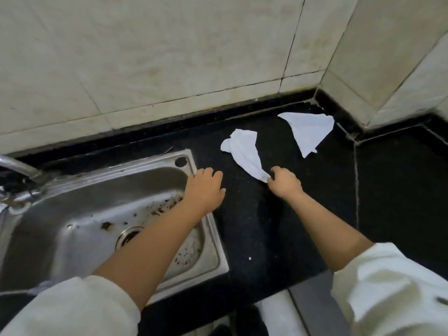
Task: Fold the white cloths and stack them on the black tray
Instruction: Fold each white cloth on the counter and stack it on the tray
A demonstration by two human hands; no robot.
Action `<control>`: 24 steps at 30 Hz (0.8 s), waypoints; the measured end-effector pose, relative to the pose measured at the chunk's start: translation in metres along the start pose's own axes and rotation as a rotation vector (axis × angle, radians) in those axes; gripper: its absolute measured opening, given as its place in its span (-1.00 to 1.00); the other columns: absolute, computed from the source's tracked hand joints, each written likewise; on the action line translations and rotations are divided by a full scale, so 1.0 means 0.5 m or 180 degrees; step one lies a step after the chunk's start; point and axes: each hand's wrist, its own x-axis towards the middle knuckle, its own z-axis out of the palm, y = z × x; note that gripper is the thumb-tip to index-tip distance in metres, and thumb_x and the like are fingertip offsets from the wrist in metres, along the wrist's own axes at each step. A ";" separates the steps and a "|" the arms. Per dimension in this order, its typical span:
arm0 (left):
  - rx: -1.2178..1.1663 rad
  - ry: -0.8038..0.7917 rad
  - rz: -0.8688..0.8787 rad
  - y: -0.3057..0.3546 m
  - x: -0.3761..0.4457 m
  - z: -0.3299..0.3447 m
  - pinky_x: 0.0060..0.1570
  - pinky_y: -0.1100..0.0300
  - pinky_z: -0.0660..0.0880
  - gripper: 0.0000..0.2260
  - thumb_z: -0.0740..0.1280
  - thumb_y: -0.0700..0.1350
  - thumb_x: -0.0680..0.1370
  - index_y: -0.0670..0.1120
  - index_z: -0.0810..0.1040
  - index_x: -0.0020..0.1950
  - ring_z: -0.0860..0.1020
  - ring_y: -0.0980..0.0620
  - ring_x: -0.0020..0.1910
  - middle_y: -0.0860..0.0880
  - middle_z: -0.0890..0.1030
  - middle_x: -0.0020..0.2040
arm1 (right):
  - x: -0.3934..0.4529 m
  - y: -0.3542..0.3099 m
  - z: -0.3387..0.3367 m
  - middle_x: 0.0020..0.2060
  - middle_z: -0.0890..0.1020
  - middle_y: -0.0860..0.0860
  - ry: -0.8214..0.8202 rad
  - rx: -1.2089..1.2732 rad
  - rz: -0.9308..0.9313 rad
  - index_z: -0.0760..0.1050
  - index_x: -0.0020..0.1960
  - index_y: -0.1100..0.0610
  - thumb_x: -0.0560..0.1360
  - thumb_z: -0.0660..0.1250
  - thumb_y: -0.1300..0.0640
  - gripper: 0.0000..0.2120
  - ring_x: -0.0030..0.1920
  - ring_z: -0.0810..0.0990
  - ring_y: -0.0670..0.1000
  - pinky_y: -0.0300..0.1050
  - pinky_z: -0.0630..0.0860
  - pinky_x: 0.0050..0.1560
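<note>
Two white cloths lie on the black counter (266,226). The nearer cloth (243,151) is crumpled and stretched out, and my right hand (284,181) pinches its near corner. The farther cloth (309,130) lies flat in a rough triangle near the wall corner, untouched. My left hand (206,187) rests with relaxed fingers at the right rim of the sink, holding nothing. No black tray is in view.
A steel sink (208,229) with food scraps and a drain fills the left side, with a tap (17,166) at its back left. Tiled walls rise behind the counter and at the right corner. The counter's front edge drops to the floor below.
</note>
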 end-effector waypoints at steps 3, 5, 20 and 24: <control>-0.0076 -0.0172 -0.0126 -0.016 0.027 0.033 0.30 -0.02 0.30 -0.59 0.14 0.00 0.60 -0.11 0.25 0.41 0.30 -0.14 0.37 -0.13 0.33 0.39 | 0.075 0.002 0.039 0.28 0.43 0.20 0.0025 0.0210 0.0254 0.33 0.36 0.16 0.56 0.15 0.12 -0.62 0.29 0.40 0.22 0.08 0.37 0.25; -0.0083 -0.0311 -0.0218 -0.025 0.042 0.052 0.32 -0.03 0.29 -0.59 0.14 0.00 0.60 -0.10 0.25 0.42 0.29 -0.14 0.38 -0.13 0.32 0.40 | 0.104 0.004 0.062 0.17 0.54 0.20 0.0055 0.0316 0.0358 0.49 0.18 0.20 0.55 0.16 0.15 -0.73 0.19 0.48 0.21 0.02 0.43 0.17; -0.0354 0.0703 0.2279 0.211 0.146 0.125 -0.18 0.31 0.46 -0.70 0.15 -0.13 0.37 -0.07 0.68 -0.34 0.66 0.09 -0.35 0.02 0.68 -0.35 | -0.152 0.224 -0.058 -0.17 0.59 0.17 0.0117 0.0512 -0.0939 0.61 0.00 0.27 0.49 0.29 0.29 -0.84 -0.13 0.53 0.05 -0.29 0.29 -0.10; -0.0622 0.0911 0.2986 0.334 0.124 0.100 -0.36 0.26 0.44 -0.71 0.14 -0.17 0.36 -0.17 0.63 -0.39 0.60 0.01 -0.50 -0.06 0.62 -0.47 | -0.265 0.369 -0.126 -0.27 0.58 0.20 0.0909 0.0515 -0.0223 0.62 -0.09 0.33 0.45 0.31 0.34 -0.88 -0.21 0.57 0.11 -0.20 0.34 -0.14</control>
